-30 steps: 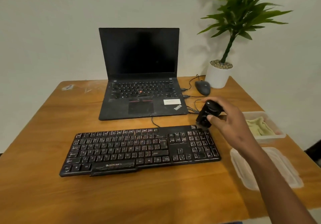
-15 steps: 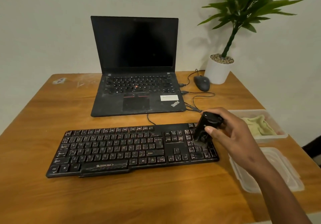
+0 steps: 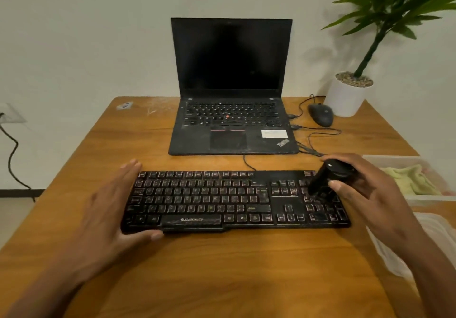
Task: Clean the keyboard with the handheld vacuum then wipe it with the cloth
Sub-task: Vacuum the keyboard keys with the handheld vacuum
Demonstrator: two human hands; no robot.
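Bare wood lying open in front of the keyboard (image 3: pixel 234 201)

Laptop (image 3: pixel 232 110) blocking the far side, cables (image 3: pixel 318 142) trailing at its right; container (image 3: pixel 404 167) and lid (image 3: pixel 419 243) crowding the right edge, left hand (image 3: pixel 108 209) closing off the keyboard's left end.

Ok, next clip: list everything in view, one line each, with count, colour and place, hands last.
table: 1, wooden brown, under everything
keyboard: 1, black, front centre
vacuum: 1, black, over the keyboard's right end
laptop: 1, black, open, behind the keyboard
mouse: 1, dark grey, right of the laptop
plant: 1, green in a white pot, back right corner
cloth: 1, pale green, in a clear tub at right
lid: 1, clear, front right edge
left hand: fingers straight, against the keyboard's left end
right hand: grips the vacuum
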